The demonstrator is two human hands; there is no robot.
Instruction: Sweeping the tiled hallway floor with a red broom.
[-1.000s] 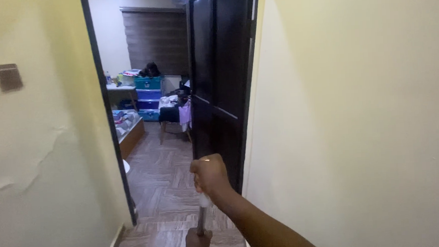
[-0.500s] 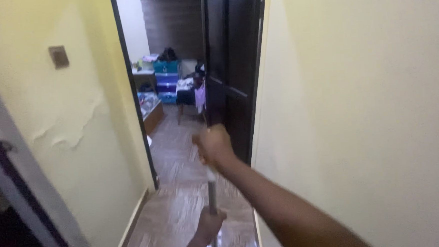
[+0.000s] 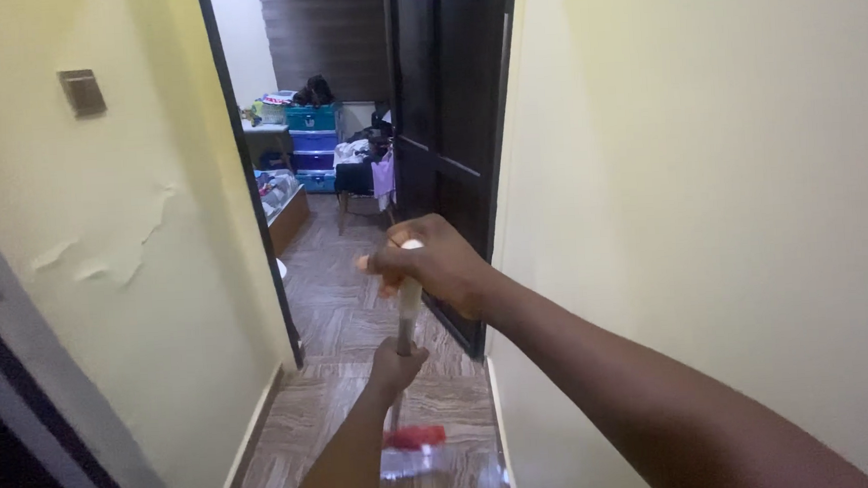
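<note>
A narrow corridor is bounded by yellow walls [image 3: 705, 131]; a dark door [image 3: 444, 105] stands open ahead. The mop handle [image 3: 406, 310] is held upright, gripped closed by the right hand [image 3: 433, 264] above and the left hand [image 3: 393, 367] below; its red head [image 3: 414, 437] rests on the tiled floor [image 3: 333, 309].

Narrow yellow-walled corridor; right hand [image 3: 433, 266] closed over the white top of an upright mop handle [image 3: 405, 310], left hand [image 3: 393, 368] gripping it lower down; red mop head [image 3: 414, 437] on the tiled floor [image 3: 333, 309]; dark door [image 3: 443, 125] stands open beyond.

Right hand [image 3: 435, 269] above left hand [image 3: 396, 360] on mop handle [image 3: 405, 315].
</note>
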